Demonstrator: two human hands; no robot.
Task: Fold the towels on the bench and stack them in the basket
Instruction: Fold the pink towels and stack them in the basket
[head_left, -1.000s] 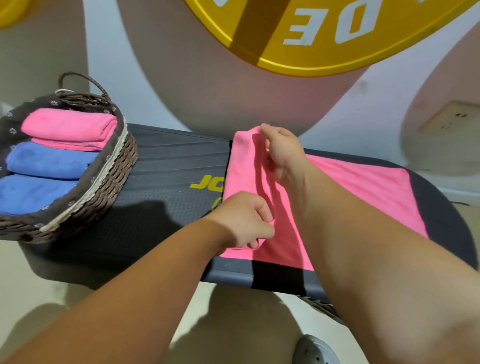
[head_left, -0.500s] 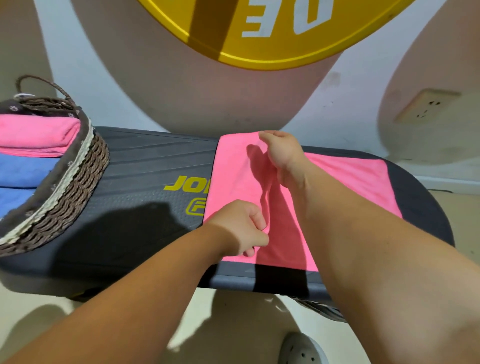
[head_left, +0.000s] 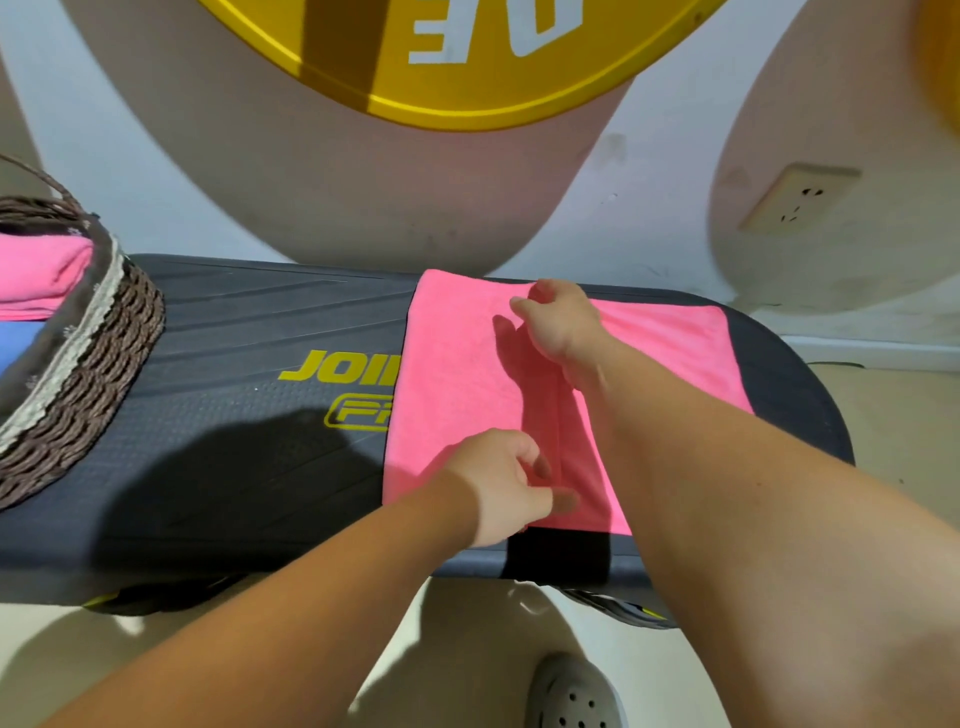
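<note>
Two hands are on the pink towel (head_left: 457, 374), which is spread across the bench (head_left: 234, 415). A second ago a flap was being held up off the cloth between the fingers. Now it's been laid down flat, and a straight fold edge can be seen running from the right hand (head_left: 561, 322) at the far side to the left hand (head_left: 506, 483) at the near side. The near end of that edge is pinched between the left thumb and forefinger, with the other fingers curled in. The right fingers are curled too, just over the towel's far edge, but whether any cloth is still caught in them can't be told tbh. Well off to the left of the fingers, the basket (head_left: 78, 332) is parked on the same bench, with a folded pink towel (head_left: 36, 270) and a blue towel (head_left: 21, 343) inside. Less of it is seen than before, since the view got swung to the right.
</note>
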